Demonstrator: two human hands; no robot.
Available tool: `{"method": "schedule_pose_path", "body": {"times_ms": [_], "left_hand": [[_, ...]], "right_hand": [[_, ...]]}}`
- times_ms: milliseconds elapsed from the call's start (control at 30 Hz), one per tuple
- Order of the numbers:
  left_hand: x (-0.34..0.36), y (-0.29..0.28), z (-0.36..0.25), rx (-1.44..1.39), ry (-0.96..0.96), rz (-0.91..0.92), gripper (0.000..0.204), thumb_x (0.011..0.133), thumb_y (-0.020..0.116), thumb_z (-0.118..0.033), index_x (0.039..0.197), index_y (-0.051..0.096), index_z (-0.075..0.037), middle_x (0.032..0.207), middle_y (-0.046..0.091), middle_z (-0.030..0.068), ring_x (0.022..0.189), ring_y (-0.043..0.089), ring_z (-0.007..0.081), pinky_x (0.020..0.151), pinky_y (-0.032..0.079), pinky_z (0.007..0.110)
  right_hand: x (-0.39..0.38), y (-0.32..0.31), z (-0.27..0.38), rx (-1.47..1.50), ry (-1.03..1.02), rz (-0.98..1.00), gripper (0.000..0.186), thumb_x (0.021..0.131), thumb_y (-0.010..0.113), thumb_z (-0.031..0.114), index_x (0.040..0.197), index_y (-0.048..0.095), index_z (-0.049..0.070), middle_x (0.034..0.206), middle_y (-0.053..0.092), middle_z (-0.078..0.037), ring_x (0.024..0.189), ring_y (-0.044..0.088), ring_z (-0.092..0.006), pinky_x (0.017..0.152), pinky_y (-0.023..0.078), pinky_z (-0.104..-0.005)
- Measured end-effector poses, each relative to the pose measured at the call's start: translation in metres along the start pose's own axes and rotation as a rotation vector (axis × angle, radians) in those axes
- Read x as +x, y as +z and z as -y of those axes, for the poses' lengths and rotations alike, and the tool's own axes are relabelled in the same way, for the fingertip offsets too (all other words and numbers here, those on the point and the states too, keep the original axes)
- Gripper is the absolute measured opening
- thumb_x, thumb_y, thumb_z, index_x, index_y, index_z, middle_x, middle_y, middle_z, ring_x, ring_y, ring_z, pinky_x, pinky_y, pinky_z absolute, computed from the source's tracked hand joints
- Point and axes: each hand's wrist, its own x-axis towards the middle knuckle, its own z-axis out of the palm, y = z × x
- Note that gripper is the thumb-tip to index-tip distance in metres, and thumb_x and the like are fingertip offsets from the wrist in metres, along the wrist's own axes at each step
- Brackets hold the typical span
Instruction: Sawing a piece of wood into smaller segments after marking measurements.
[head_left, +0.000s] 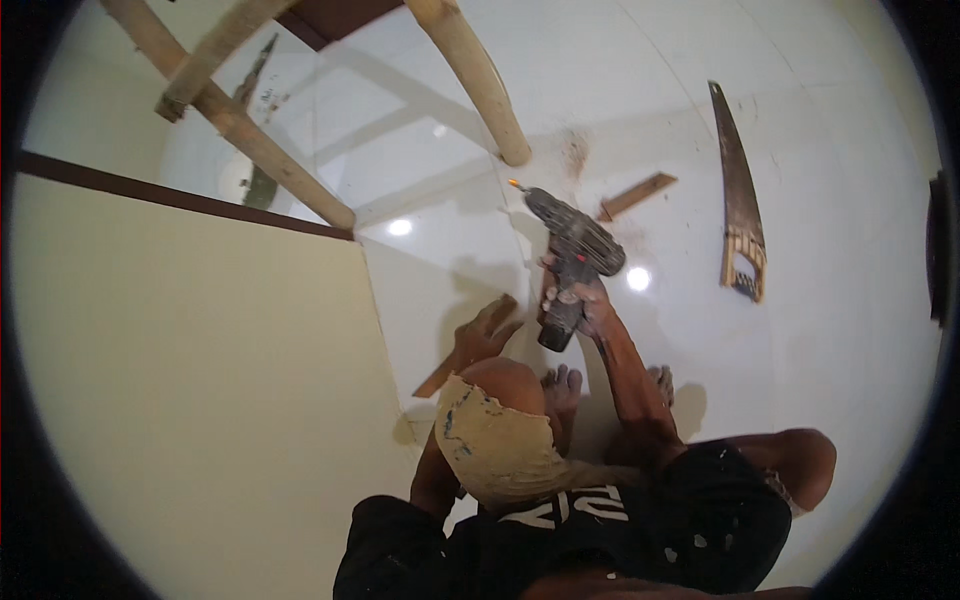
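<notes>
My right hand (592, 305) is wrapped round the handle of a dark, dusty cordless drill (578, 238). The drill tilts up and to the left, and its orange-tipped bit (516, 185) points away from me toward the foot of a wooden pole. Lower down on the left, my left hand (482, 340) is closed on a short brown wooden strip (433, 380), which sticks out past both sides of the hand beside my bent knee. Part of the left fingers is hidden. Just beyond the drill, a cut wooden piece (640, 195) lies on the floor.
A handsaw (740, 190) with a wooden handle lies on the white tiled floor (850, 330) at the right. Round wooden poles (470, 70) stand ahead, joined by a crosspiece (215, 60). A cream wall (190, 370) runs along the left. Sawdust (575, 150) dots the tiles.
</notes>
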Motion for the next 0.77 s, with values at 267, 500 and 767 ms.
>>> {"method": "schedule_pose_path", "body": {"times_ms": [267,500,767], "left_hand": [[-0.080,0.000,0.138,0.423,-0.101,0.122,0.055,0.085,0.051,-0.034,0.132,0.040,-0.006,0.087,0.063,0.0228,0.081,0.062,0.0377,0.068,0.050,0.048],[-0.041,-0.040,0.063,0.587,-0.009,0.066,0.033,0.085,0.051,-0.035,0.094,0.056,-0.003,0.067,0.063,0.0162,0.061,0.064,0.0327,0.054,0.052,0.044],[-0.036,-0.234,-0.117,0.393,-0.180,0.081,0.046,0.081,0.055,-0.046,0.104,0.061,-0.006,0.085,0.065,0.0186,0.080,0.064,0.0358,0.073,0.051,0.046]], "right_hand": [[0.014,-0.012,0.040,0.146,-0.245,-0.053,0.068,0.061,0.060,0.008,0.127,0.042,-0.002,0.112,0.054,-0.015,0.074,0.060,-0.0191,0.065,0.055,-0.0378],[0.018,-0.005,0.119,0.294,-0.389,-0.168,0.057,0.064,0.055,0.009,0.120,0.046,0.003,0.093,0.053,-0.007,0.067,0.057,-0.0189,0.065,0.055,-0.0353],[-0.090,0.055,0.233,0.368,-0.476,-0.499,0.050,0.069,0.055,0.001,0.119,0.047,-0.001,0.090,0.055,-0.009,0.078,0.055,-0.0195,0.070,0.050,-0.0309]]}}
